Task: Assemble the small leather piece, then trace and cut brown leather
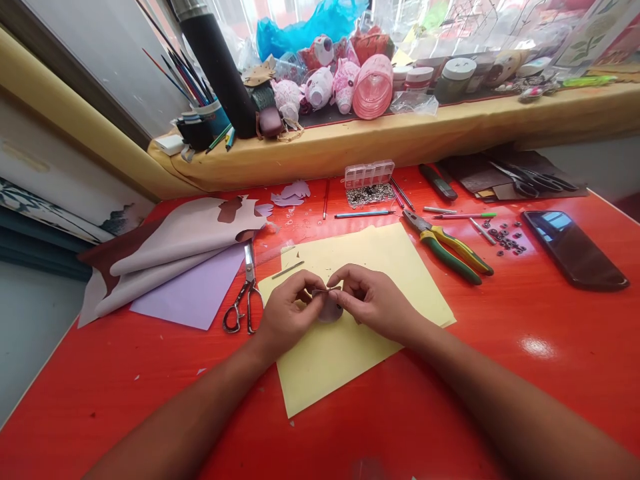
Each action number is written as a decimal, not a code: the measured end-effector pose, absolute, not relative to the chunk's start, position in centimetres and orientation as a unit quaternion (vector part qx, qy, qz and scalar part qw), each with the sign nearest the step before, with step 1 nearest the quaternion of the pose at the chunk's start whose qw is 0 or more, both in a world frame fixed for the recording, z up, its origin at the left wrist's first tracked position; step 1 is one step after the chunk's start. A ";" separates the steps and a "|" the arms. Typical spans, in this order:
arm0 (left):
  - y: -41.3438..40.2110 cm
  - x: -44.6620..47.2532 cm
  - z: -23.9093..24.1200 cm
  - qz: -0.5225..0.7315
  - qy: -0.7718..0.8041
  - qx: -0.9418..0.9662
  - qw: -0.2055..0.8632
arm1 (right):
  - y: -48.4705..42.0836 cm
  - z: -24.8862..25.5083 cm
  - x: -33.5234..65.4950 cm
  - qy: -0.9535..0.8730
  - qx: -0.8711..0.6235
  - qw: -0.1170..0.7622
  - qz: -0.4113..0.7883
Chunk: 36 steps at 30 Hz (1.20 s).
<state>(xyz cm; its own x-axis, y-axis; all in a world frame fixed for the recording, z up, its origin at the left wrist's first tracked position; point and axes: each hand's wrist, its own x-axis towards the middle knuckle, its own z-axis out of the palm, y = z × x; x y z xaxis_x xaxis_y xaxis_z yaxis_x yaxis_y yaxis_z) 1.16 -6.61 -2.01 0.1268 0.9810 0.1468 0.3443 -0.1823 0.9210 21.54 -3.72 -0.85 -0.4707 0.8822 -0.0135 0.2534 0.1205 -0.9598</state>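
Above the yellow paper (pixel 345 363) my two hands meet over a small greyish leather piece (pixel 330 313). Thumb and fingers of my left hand (pixel 295 307) pinch its upper edge from the left. From the right, my right hand (pixel 373 300) pinches the same edge, the fingertips of both hands nearly touching. The piece hangs below the fingers with a rounded lower edge and a dark spot at its right side. What lies between the fingertips is too small to make out. A thin metal rod (pixel 288 269) rests on the paper beyond my left hand.
Scissors (pixel 249 287) and a folded leather sheet (pixel 185 247) lie left. To the right are pliers (pixel 450 250), several small dark rings (pixel 507 239) and a phone (pixel 575 250). A clear box (pixel 370 183) with metal bits stands behind. Jars (pixel 455 79) crowd the sill.
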 end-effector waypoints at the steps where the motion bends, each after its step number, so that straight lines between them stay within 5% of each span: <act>1: -6.6 1.2 -2.1 0.413 0.519 0.628 0.406 | -3.7 -0.9 21.5 -0.689 -0.417 0.307 0.508; 17: -6.3 0.9 -2.0 0.385 0.514 0.586 0.493 | -3.8 -0.3 21.5 -0.647 -0.429 0.278 0.565; 31: -6.0 0.8 -1.6 0.352 0.496 0.566 0.557 | -4.0 -0.5 21.5 -0.704 -0.441 0.312 0.462; 36: -6.2 1.0 -1.7 0.395 0.523 0.563 0.502 | -4.4 -0.3 21.6 -0.729 -0.412 0.307 0.453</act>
<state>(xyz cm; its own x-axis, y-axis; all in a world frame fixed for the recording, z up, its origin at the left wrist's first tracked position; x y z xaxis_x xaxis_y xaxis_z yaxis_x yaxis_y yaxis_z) 0.97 -6.23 -1.66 0.1399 0.9869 -0.0808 0.1927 0.0529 0.9798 21.57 -4.36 -0.25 -0.4715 0.8788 0.0735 0.3232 0.2497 -0.9128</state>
